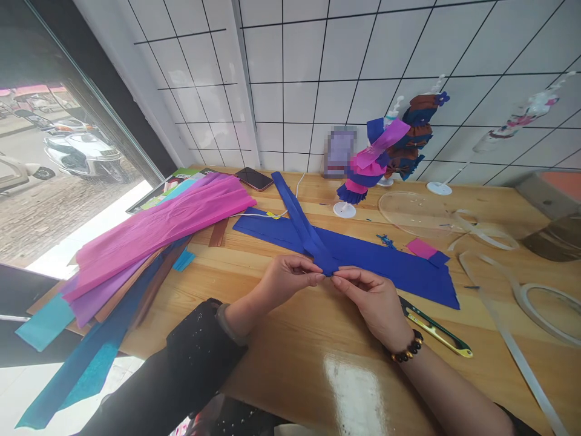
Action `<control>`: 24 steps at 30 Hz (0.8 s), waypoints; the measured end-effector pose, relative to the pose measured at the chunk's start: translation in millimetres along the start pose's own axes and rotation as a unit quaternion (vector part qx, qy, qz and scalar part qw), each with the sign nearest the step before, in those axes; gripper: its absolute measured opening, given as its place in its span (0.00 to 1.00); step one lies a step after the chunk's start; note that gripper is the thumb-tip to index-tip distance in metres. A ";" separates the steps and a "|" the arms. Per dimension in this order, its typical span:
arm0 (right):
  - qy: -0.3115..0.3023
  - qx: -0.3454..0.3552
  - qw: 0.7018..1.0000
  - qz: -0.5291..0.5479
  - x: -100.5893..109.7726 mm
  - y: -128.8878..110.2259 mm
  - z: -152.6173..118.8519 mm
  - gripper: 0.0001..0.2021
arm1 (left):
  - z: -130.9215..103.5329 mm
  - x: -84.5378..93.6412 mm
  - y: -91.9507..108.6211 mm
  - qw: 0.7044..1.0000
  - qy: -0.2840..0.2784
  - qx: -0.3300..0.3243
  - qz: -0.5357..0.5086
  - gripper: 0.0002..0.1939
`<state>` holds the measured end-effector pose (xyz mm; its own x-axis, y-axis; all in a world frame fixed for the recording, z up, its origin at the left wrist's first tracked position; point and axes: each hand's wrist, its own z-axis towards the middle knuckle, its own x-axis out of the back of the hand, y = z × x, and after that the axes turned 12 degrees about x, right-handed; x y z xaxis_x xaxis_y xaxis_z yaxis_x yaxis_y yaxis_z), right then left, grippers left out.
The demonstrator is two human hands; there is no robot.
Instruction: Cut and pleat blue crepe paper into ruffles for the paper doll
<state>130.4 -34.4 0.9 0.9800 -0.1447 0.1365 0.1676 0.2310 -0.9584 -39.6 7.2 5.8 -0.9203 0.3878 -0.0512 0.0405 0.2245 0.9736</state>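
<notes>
Both hands, left (290, 275) and right (374, 303), pinch the near end of a folded blue strip (297, 215); its long axis runs away from the fingertips, leaning leftward across the bench (272, 345), neither hand nearer.

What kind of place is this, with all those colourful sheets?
It looks like a craft table, maybe in a small shop beside a street. The clues are the pile of bright sheets, the pink-and-blue ruffled decoration near the tiled wall, and the vehicles outside.
</notes>
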 end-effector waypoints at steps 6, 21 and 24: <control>0.004 -0.016 1.000 0.004 -0.3 -0.7 0.5 0.08 | 1.0 -0.3 -2.8 1.000 -0.004 0.021 -0.023 0.12; 0.004 -0.071 0.997 0.031 -3.4 -7.0 1.2 0.10 | -0.2 -3.8 -2.4 0.998 -0.013 0.029 -0.049 0.13; 0.005 -0.067 0.997 0.029 -4.1 -7.0 2.0 0.11 | 0.3 -5.2 -2.8 0.999 -0.007 -0.007 -0.036 0.17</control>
<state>125.5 -33.5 7.5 0.9866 -0.1438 0.0772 0.0934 0.1094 -0.9896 -34.8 4.8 3.3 -0.9148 0.3844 -0.1243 -0.0310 0.2401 0.9703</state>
